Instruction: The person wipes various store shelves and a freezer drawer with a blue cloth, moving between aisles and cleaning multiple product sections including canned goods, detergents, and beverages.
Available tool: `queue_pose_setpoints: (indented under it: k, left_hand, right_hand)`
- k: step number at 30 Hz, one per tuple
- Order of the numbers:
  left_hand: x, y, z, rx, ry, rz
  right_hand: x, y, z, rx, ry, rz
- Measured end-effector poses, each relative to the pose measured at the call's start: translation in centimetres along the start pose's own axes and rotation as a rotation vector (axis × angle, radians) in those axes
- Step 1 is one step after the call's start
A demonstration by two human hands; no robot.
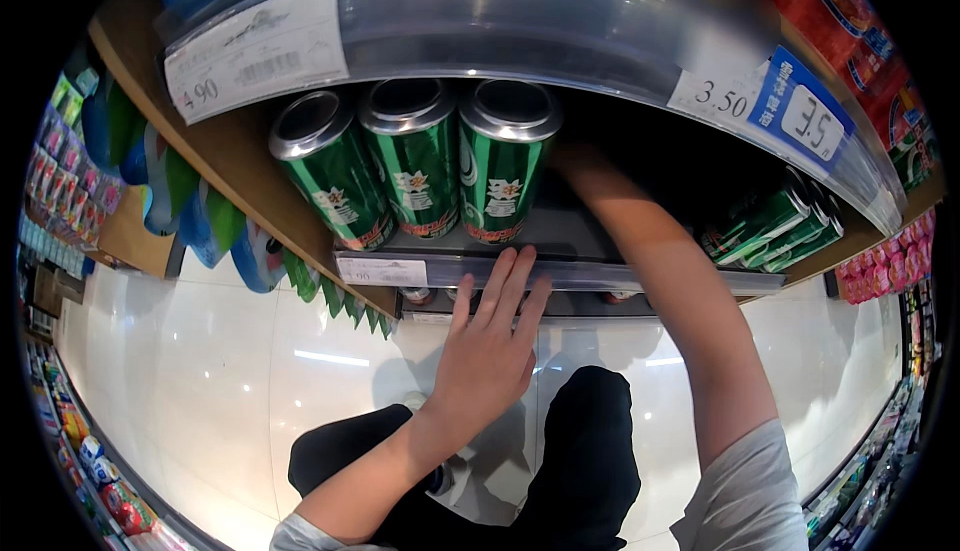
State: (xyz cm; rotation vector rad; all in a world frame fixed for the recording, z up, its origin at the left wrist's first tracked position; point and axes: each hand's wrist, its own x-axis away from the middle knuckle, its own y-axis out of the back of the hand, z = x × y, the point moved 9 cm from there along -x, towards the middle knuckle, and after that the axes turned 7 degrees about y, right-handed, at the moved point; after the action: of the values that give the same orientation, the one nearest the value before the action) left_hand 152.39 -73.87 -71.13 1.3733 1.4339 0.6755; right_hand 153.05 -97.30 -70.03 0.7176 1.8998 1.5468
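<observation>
Three green drink cans with silver tops stand on the shelf before me: a left can (334,176), a middle can (415,168) and a right can (506,168). My left hand (491,348) holds nothing. Its fingers are spread, with the tips at the clear strip along the shelf's front edge (585,273), just below the right can. My right arm reaches deep into the shelf past that can's right side. Only the edge of my right hand (571,159) shows; the rest is lost in shadow and behind the can, so its grip is hidden.
More green cans (784,228) stand at the shelf's right end. An upper shelf's clear price strip (480,26) overhangs the cans, and brown side panels (247,183) bound the shelf. Below are a lower shelf (577,307), shiny floor tiles (217,371) and my bent knees (589,431).
</observation>
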Motion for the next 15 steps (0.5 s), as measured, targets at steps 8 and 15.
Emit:
queue_pose_setpoints:
  k: [8, 15]
  left_hand:
    - [-0.2, -0.9, -0.2, -0.086, 0.047, 0.033]
    - [-0.2, -0.9, -0.3, -0.057, 0.017, -0.055]
  right_hand:
    - [-3.4, -1.8, 1.8, -0.259, 0.186, 0.033]
    - [-1.6, -4.4, -6.7, -0.348, 0.149, -0.073]
